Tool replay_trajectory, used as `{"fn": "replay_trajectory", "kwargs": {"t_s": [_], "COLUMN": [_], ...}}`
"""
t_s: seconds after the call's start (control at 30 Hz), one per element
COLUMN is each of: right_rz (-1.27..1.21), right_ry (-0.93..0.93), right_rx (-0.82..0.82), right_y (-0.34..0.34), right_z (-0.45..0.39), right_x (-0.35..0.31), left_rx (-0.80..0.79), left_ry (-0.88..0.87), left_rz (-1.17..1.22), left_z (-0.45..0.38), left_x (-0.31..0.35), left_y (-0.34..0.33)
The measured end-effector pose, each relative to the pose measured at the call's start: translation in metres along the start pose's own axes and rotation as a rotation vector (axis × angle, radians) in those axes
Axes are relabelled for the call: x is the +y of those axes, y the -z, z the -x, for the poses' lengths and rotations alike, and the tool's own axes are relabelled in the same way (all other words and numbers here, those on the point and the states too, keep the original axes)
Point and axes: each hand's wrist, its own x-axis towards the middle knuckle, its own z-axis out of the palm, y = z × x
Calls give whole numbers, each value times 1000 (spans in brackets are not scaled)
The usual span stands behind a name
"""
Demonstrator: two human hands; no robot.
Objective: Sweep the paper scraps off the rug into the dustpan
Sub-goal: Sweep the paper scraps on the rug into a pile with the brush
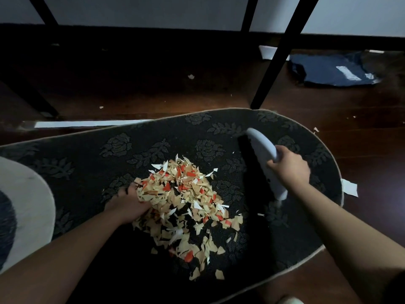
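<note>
Two hands over a dark rug [153, 148] (wood floor [350, 132] around): right hand [289, 170] gripping brush [263, 145], left hand [128, 204] spread on scraps [186, 194].

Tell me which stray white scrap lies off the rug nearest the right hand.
The large white scrap on the wood floor just past the rug's right edge, beside the right hand gripping the brush. The other strays lie farther off, under the table.

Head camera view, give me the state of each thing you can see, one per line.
Scraps: heaped mid-rug, some scattered.
Rug: flat, littered.
Brush: gripped, bristles on the rug.
Right hand: closed on the brush.
Left hand: against the heap's left edge; grip unclear.
Bag: crumpled on the floor.
</note>
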Motion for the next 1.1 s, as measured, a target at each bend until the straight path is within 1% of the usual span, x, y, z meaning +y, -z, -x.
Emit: {"fn": "replay_trajectory", "kwargs": {"t_s": [0.07,0.17,0.23,0.33,0.47,0.57,0.63,0.73,0.93,1.1], "right_rz": [-3,42,29,28,-33,-8,26,39,45,46], "right_ry": [41,175,242,322,259,206,148,96,215,301], "right_rx": [-38,-103,-141,-127,-13,31,34,-12,-99,-120], "right_y": [-9,-20,-21,-14,1,4,2,-6,-31,-31], "right_z": [4,11,17,28,38,31,21,15,9,20], "right_x": [-12,-34,-41,-36,-16,-7,-4,-11,-53,-57], "left_rx": [-8,-15,-10,-10,-9,-9,-14,-9,-10,-20], "left_ry": [3,8,6,1,0,3,1,-3,-3,-3], "left_rz": [-8,-13,-19,-16,-15,-7,-8,-11,-10,-20], "left_z": [0,0,0,0,1,1,2,1,1,-1], "left_x": [-1,0,1,1,1,0,0,-1,-1,-2], "left_y": [0,0,-1,-1,-1,0,0,0,-1,-3]}}
